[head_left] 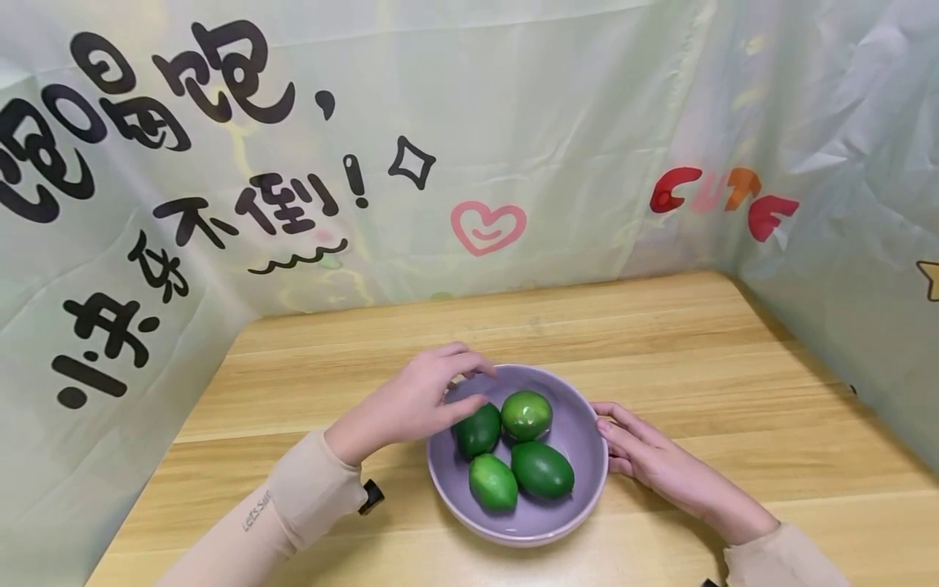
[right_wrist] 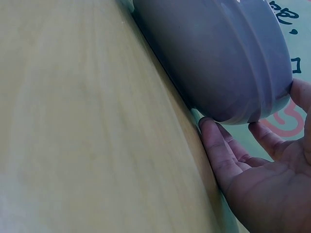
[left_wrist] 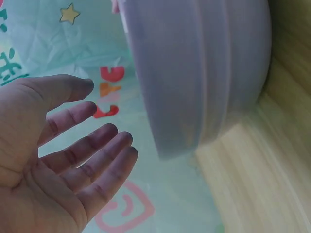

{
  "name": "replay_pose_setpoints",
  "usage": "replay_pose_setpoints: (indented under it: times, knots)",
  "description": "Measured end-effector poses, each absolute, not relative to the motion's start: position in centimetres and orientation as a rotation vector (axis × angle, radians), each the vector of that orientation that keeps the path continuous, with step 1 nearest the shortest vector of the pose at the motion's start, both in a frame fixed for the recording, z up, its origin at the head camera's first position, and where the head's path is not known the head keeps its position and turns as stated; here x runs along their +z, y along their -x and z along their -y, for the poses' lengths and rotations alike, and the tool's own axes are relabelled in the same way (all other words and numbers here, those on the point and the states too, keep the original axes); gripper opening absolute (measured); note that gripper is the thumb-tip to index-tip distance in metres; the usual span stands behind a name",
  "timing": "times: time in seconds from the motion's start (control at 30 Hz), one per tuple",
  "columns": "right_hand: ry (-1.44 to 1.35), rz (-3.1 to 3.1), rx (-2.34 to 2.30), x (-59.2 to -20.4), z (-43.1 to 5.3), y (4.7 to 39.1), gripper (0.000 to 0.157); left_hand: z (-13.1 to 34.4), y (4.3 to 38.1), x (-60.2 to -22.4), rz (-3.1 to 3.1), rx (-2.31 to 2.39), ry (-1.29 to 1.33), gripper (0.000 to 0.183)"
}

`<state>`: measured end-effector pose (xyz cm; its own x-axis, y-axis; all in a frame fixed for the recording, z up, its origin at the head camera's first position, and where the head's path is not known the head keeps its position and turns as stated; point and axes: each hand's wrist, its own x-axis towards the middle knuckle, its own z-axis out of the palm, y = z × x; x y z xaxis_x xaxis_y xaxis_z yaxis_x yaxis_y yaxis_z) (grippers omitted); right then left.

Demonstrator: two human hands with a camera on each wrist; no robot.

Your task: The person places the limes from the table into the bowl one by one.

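Observation:
A round purple bowl (head_left: 579, 505) stands on the wooden table with several green fruits inside. Two are lighter, lime-like fruits (head_left: 493, 483); two are darker, smooth oval fruits (head_left: 543, 470), whose kind I cannot tell. Above the bowl's left rim hovers my left hand (head_left: 433, 395), fingers spread and loosely bent, holding nothing. In the left wrist view it appears apart from the bowl's outer wall. My right hand (head_left: 653, 456) is at the bowl's right side. Its fingertips (right_wrist: 209, 126) touch the outer wall low down, and the thumb rests higher, near the rim.
The wooden table (head_left: 352, 367) extends around the bowl on all sides. Pale printed curtains (head_left: 557, 122) with black lettering, a pink heart and "CUTE" rise behind and beside the table. A small black device (head_left: 372, 496) sits at the left wrist.

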<state>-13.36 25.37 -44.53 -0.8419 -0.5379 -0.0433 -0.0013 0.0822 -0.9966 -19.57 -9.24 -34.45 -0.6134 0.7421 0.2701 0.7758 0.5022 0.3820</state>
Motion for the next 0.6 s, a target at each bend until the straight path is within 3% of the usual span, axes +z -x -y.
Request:
replay_pose_setpoints:
  times: [0.6]
  knots:
    - [0.534,-1.956,-1.825,-44.6,-25.2,13.3,0.049,13.8,18.7,-34.5,2.629,-0.841,1.080,0.029]
